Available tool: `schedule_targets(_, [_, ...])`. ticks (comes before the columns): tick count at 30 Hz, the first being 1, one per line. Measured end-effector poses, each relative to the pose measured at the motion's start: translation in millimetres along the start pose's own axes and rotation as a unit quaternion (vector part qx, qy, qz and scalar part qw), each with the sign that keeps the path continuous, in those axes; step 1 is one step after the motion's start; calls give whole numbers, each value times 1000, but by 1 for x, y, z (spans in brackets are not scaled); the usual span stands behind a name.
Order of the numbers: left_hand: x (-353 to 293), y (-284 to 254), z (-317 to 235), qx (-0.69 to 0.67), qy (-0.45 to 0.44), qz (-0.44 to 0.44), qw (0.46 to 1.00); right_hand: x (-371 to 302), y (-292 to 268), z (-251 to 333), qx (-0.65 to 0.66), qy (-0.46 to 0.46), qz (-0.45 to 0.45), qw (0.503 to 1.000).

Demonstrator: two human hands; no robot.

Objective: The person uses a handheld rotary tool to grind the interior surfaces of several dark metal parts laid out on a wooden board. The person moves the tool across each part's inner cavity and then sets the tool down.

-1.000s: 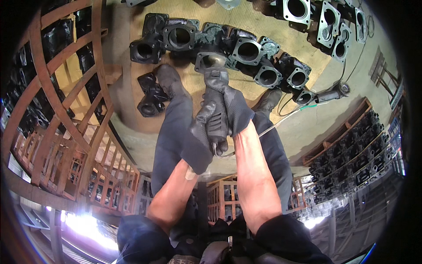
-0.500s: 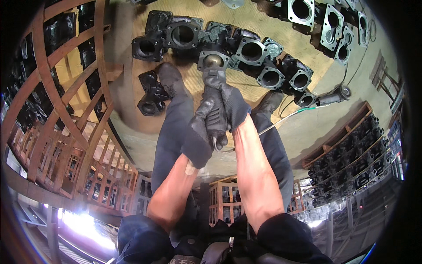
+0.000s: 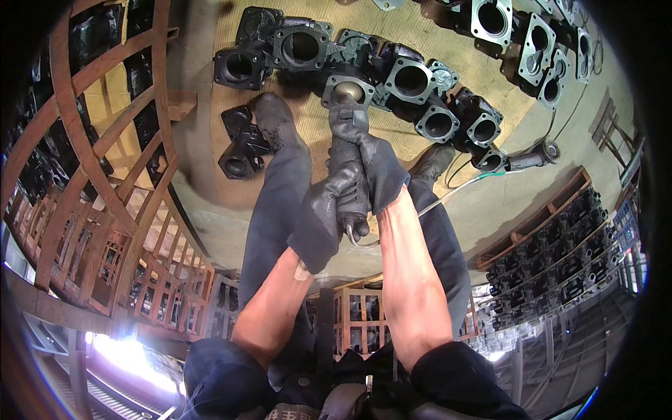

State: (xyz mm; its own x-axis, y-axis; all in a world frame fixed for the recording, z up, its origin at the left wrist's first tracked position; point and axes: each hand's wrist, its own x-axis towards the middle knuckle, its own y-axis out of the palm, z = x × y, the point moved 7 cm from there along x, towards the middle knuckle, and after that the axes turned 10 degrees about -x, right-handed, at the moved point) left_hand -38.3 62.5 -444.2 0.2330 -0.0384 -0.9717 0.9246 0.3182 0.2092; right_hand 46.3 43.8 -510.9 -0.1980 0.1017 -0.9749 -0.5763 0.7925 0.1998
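Both my hands wear dark gloves and grip a black hand-held grinder (image 3: 354, 199). My left hand (image 3: 318, 217) wraps the rear of its body from the left side. My right hand (image 3: 379, 168) closes round it further forward, from the right. The tool's front end points away from me at the square flange of a black cast-metal housing (image 3: 358, 85). A round, brassy-looking area shows in that flange's opening; the exact contact point is hidden by the tool's head. From the grinder's rear a thin grey cord or hose (image 3: 434, 203) curves off to the right.
Several black castings with flanged openings (image 3: 301, 47) stand on a cardboard sheet (image 3: 308, 133). A smaller casting (image 3: 241, 150) lies beside my left boot (image 3: 274, 115). Another cylindrical tool (image 3: 535, 155) rests at right. Brown slatted racks (image 3: 105, 84) rise at left; stacked castings (image 3: 546, 259) stand at right.
The whole scene has shifted slightly, the castings a little right and up, as the view moves. My hands keep their grip on the grinder at the same flange.
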Motion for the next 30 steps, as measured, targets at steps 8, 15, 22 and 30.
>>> schedule_targets(8, [-4, 7, -3, -10, 15, -16, 1000, 11, 0, -9, 77, -9, 57, 995])
schedule_targets(15, [15, 7, -10, -27, 25, 27, 999, 17, 10, 7, 105, -25, 121, 987])
schedule_targets(22, [-2, 4, 1, -66, 10, -24, 997, 13, 1, -8, 68, -7, 80, 994])
schedule_targets(30, [-10, 10, -5, -45, 20, -21, 999, 6, 4, -9, 74, -19, 67, 995])
